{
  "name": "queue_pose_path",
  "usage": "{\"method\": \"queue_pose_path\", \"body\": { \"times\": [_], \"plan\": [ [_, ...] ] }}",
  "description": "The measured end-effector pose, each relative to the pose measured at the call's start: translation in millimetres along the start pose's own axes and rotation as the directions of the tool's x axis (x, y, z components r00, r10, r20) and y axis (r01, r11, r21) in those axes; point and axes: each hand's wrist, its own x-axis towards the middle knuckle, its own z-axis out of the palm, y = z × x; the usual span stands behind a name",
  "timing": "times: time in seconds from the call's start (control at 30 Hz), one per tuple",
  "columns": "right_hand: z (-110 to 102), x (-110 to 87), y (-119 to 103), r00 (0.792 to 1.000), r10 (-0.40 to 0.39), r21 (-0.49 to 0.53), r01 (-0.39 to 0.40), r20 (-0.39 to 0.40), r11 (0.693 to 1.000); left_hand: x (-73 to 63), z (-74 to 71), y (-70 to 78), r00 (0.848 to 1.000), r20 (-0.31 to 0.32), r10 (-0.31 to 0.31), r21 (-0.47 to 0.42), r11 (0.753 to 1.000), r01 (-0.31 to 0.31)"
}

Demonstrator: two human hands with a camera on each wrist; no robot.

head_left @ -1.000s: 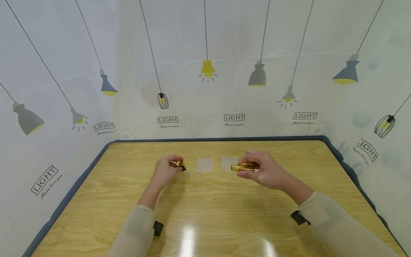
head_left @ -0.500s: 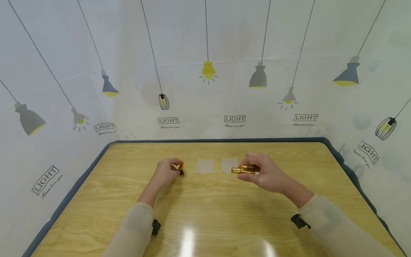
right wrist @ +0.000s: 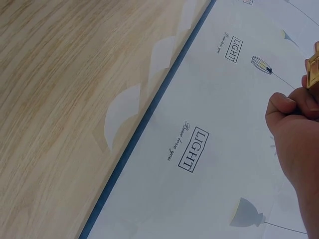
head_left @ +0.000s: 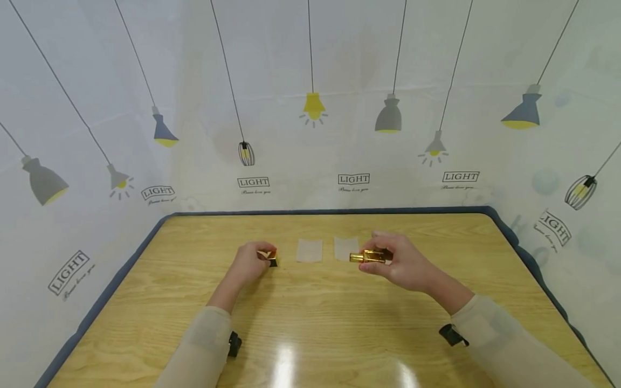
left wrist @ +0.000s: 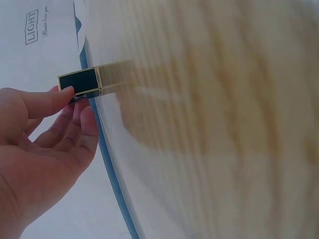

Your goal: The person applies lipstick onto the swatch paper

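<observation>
My left hand (head_left: 248, 263) has the small glossy black, gold-edged box-shaped piece (left wrist: 79, 82) lowered and straightened.
It tilted more a second ago; now it stands upright, its base seemingly touching the wood-grain table (head_left: 339, 307) left of centre, nearer the far edge than the near side, so I judge it steadied there, my thumb and fingers pinching it; my right hand (head_left: 399, 261) still grips the shiny gold-coloured tube (head_left: 368, 256) sideways, well apart, right of centre; two flat whitish squares (head_left: 309, 250) (head_left: 346, 248) lie slightly beyond, before the blue-trimmed far edge (head_left: 310, 211).
</observation>
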Motion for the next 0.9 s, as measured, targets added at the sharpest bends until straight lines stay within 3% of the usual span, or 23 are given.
{"method": "queue_pose_path", "body": {
  "times": [0.27, 0.37, 0.6, 0.77, 0.9],
  "plan": [
    [1, -1.6, 0, 1.0, -0.005, -0.012, 0.005, -0.006, 1.0, -3.9, -5.4, 2.5, 1.0, 0.013, -0.008, 0.003, 1.0, 0.008],
    [1, -2.3, 0, 1.0, 0.004, -0.011, -0.005, -0.005, 1.0, -5.2, -7.8, 6.3, 1.0, -0.012, -0.005, 0.024, 1.0, 0.005],
    [2, -0.3, 0, 1.0, 0.008, -0.009, -0.008, -0.013, 1.0, -7.3, -13.6, 24.8, 0.995, -0.078, 0.064, 0.01, 0.998, -0.063],
    [4, 1.2, -1, 0.999, -0.017, 0.009, 0.017, -0.035, 1.0, -14.0, -13.3, 46.8, 0.993, -0.069, 0.097, -0.096, 0.99, -0.104],
    [7, 3.1, -2, 0.997, -0.054, 0.001, 0.054, -0.055, 0.999, -21.7, -11.2, 67.0, 0.995, -0.044, 0.09, -0.26, 0.961, -0.098]
  ]
}}
